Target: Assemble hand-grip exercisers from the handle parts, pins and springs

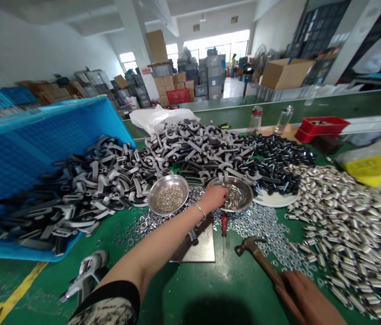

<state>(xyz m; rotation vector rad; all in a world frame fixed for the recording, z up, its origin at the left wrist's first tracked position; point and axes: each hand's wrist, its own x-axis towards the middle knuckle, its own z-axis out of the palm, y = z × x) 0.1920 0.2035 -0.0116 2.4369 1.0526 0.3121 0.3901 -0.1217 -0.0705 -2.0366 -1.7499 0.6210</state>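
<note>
My left hand (pixel 214 197) reaches across to a round metal bowl (pixel 251 198) of small metal pins (pixel 235 197). Its fingers are curled down at the pins, and what they pinch, if anything, is hidden. At the lower right my right hand (pixel 307 295) is closed round the handle of a claw hammer (pixel 261 257), whose head points left over the table. A second metal bowl (pixel 151 198) with tiny metal parts stands left of my left hand. Below my forearm lies a metal plate (pixel 207 250), partly covered, with a dark and grey part (pixel 193 237) on it. A red-handled screwdriver (pixel 224 225) lies beside the plate.
A blue crate (pixel 109 117) of grey and black handles tips open at left, beside a big heap of handles (pixel 197 144). Loose nuts (pixel 268 230), black-headed bolts (pixel 278 153) and metal springs (pixel 355 216) spread rightward. A clamp-like part (pixel 89 271) lies lower left.
</note>
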